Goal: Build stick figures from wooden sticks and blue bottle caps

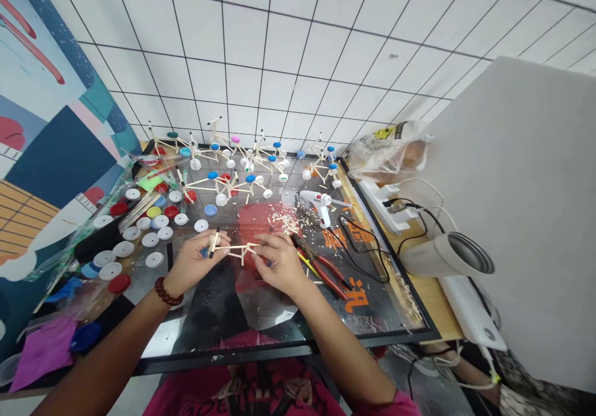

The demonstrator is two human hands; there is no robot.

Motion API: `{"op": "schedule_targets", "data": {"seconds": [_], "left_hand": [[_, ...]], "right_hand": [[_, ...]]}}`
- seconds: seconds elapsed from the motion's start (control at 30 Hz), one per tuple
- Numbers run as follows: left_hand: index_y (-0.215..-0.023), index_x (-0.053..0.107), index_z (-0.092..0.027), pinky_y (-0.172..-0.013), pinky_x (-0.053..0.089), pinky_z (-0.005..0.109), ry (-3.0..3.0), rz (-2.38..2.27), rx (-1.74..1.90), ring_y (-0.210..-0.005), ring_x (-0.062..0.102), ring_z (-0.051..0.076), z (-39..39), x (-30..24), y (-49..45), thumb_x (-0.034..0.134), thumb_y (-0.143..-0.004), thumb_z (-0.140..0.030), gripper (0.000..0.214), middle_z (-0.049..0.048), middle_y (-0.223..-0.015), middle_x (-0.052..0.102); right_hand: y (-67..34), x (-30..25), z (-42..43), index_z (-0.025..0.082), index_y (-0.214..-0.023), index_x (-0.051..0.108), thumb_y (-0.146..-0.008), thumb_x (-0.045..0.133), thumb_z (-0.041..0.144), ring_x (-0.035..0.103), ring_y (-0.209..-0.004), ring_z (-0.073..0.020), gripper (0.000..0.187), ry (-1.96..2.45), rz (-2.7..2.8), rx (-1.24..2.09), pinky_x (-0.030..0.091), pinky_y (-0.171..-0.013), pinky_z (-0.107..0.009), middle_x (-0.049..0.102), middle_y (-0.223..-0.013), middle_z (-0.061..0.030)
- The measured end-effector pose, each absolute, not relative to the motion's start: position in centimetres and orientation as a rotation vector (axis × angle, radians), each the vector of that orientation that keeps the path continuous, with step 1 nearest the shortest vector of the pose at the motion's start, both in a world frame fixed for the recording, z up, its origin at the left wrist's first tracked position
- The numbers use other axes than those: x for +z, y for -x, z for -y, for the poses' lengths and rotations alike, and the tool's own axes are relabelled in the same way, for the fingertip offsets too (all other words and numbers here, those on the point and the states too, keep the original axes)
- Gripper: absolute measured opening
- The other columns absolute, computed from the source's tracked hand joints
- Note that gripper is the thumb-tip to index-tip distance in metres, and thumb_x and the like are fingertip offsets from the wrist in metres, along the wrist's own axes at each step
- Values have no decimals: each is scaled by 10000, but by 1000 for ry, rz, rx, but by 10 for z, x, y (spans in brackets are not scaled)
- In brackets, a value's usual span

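Observation:
My left hand and my right hand hold a small frame of thin wooden sticks between them, just above the glass table top. The left fingers pinch the frame's left end, where one short stick stands up with a dark tip. At the right end, the right fingers close over the sticks and hide a small blue piece. A beaded bracelet sits on my left wrist.
Finished stick-and-cap models stand at the back by the tiled wall. Loose bottle caps lie at left. A white glue gun, red-handled pliers, a power strip with cables and a white cylinder are at right.

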State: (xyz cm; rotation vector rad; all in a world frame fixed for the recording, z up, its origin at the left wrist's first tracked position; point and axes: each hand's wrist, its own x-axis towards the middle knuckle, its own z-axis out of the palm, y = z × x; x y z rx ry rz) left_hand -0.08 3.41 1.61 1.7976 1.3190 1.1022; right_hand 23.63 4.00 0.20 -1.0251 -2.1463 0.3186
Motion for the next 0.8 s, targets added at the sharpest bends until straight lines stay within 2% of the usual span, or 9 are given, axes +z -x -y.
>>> {"op": "schedule_targets", "data": {"seconds": [0.37, 0.8], "left_hand": [[-774, 756, -207, -905, 576, 412, -1776, -1286, 1120, -984, 729, 272, -35, 19, 1, 730, -803, -344, 143, 98, -943, 780], [-773, 760, -203, -907, 578, 418, -1714, -1265, 1196, -960, 735, 264, -31, 25, -6, 738, -801, -330, 131, 89, -930, 779]], "right_hand": [[-237, 3, -42, 268, -924, 753, -853, 609, 167, 715, -977, -194, 190, 1000, 2175, 376, 456, -955, -426, 763, -1122, -46], [-235, 1, -41, 278, -908, 759, -868, 616, 191, 732, -975, -187, 172, 974, 2078, 474, 502, -898, -382, 772, -1107, -36]]}}
